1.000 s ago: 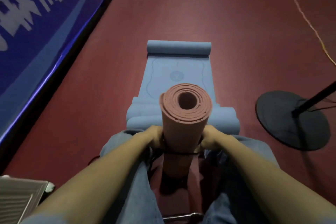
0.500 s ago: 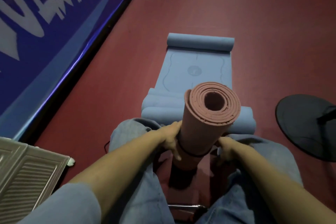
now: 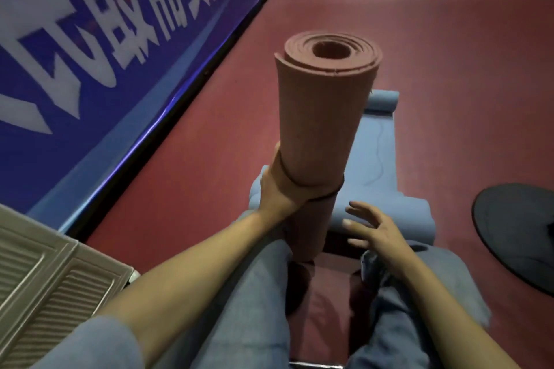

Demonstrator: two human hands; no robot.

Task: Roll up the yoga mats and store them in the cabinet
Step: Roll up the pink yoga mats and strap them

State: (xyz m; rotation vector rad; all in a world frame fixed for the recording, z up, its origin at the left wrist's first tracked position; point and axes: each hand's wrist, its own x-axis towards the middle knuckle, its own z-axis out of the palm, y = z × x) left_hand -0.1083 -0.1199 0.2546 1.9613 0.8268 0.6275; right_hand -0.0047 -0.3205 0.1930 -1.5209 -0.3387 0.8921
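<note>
Your left hand [image 3: 274, 193] grips the upright rolled red yoga mat [image 3: 322, 117]; your right hand [image 3: 379, 231] hovers beside it, fingers spread.

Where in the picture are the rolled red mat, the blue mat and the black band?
Red mat [image 3: 320, 117], head view: side of roll.
Blue mat [image 3: 376, 141], head view: flat unrolled part.
Black band [image 3: 325, 196], head view: front of loop.

Rolled yoga mat [image 3: 322, 117] – dusty terracotta pink, thin dark band [image 3: 325, 196] round it. Second yoga mat [image 3: 379, 159] pale blue, faint darker line pattern on its flat part. Floor [image 3: 449, 69] deep maroon red. Wall banner [image 3: 90, 54] royal blue with white characters, lighter blue strip at bottom. Jeans [image 3: 239, 308] – faded blue denim. Round stand base [image 3: 515, 228] matte black. Ribbed panel [image 3: 39, 278] beige.
</note>
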